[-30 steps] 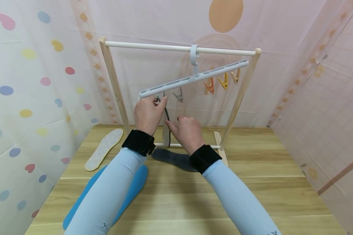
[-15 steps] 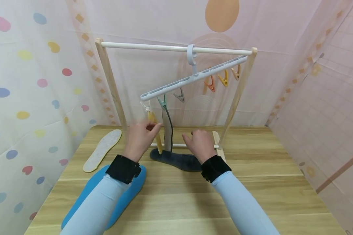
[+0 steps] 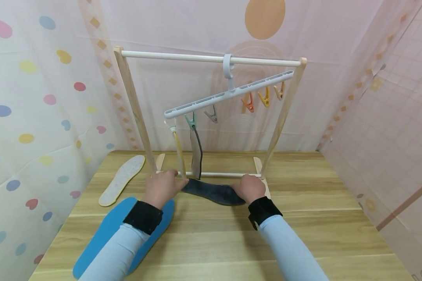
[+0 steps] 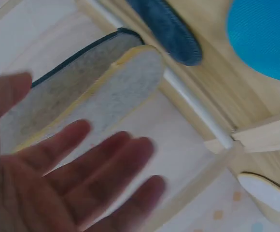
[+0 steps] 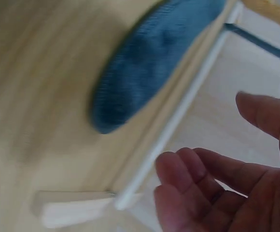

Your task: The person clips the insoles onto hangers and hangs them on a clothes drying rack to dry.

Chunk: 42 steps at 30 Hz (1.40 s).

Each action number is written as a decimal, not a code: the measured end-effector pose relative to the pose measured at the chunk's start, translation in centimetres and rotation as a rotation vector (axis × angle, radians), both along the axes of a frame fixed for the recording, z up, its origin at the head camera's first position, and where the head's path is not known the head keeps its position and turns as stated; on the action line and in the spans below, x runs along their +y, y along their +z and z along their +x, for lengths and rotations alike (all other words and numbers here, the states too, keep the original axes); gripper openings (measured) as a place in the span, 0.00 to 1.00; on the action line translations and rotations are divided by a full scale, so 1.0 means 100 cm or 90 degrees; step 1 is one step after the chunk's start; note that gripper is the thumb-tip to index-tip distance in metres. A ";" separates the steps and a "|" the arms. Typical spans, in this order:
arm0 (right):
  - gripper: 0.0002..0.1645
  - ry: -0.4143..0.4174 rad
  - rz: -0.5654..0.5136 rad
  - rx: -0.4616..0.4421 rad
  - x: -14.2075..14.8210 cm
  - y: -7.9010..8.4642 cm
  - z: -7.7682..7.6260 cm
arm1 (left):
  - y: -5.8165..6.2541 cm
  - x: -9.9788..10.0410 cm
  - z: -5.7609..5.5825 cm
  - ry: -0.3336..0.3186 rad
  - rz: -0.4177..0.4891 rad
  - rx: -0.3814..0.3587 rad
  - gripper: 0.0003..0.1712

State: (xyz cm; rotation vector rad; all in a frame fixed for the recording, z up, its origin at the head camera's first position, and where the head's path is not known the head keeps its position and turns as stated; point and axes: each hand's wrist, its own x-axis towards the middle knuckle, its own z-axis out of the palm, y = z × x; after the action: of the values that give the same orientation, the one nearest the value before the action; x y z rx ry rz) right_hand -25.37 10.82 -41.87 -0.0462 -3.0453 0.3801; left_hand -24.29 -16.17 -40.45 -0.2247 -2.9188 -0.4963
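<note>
A dark grey insole (image 3: 214, 192) with a fuzzy top lies on the table in front of the rack. My left hand (image 3: 163, 188) is by its left end; in the left wrist view that hand's fingers are spread and hold nothing. At the insole's right end is my right hand (image 3: 249, 189), its loosely bent fingers around no object in the right wrist view. Two insoles hang from clips on the pale hanger (image 3: 228, 95): a yellow-edged one (image 3: 179, 154) and a dark-edged one (image 3: 196, 152) held by a green clip (image 3: 192, 121).
The wooden rack's white top bar (image 3: 172, 56) carries the hanger, which tilts down to the left. Grey (image 3: 212, 114), orange (image 3: 248, 104) and yellow (image 3: 264, 97) clips hang unused. Left on the table lie a grey yellow-edged insole (image 3: 122, 180) and blue insoles (image 3: 103, 234).
My left hand has let go at the hanger's left clips and come down to the dark insole. My right hand has moved down and right to its other end. The yellow-edged insole has turned edge-on.
</note>
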 end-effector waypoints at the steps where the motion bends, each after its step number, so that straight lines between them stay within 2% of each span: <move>1: 0.32 -0.005 0.004 -0.021 0.002 -0.004 0.000 | -0.003 -0.001 0.000 -0.001 -0.024 -0.019 0.32; 6: 0.30 -0.019 0.004 -0.103 0.008 -0.021 0.002 | -0.015 -0.002 0.004 -0.013 -0.071 -0.151 0.29; 9: 0.31 -0.029 0.004 -0.130 0.009 -0.028 0.004 | -0.021 -0.003 0.007 -0.023 -0.080 -0.180 0.26; 14: 0.34 -0.054 0.012 -0.135 0.003 -0.037 0.008 | -0.028 -0.003 0.009 -0.033 -0.086 -0.161 0.27; 20: 0.35 -0.081 0.055 -0.087 -0.006 -0.048 0.012 | -0.029 -0.003 0.009 -0.038 -0.091 -0.154 0.27; 24: 0.34 -0.089 0.058 -0.062 -0.009 -0.052 0.012 | -0.029 -0.004 0.009 -0.042 -0.095 -0.154 0.28; 30: 0.32 -0.107 0.006 -0.069 -0.007 -0.057 0.009 | -0.029 -0.006 0.011 -0.053 -0.096 -0.134 0.27; 37: 0.43 -0.152 -0.047 -0.071 -0.005 -0.057 0.007 | -0.028 -0.010 0.011 -0.071 -0.096 -0.113 0.26; 42: 0.36 -0.166 -0.098 -0.068 -0.005 -0.044 0.008 | -0.026 -0.012 0.010 -0.084 -0.097 -0.120 0.27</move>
State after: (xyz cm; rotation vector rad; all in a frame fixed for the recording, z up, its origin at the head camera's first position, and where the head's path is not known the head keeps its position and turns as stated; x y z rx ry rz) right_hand -24.57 10.35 -46.32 -0.4799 -3.0495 0.6056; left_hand -23.32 -17.41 -43.10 -0.4136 -3.1443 -0.3300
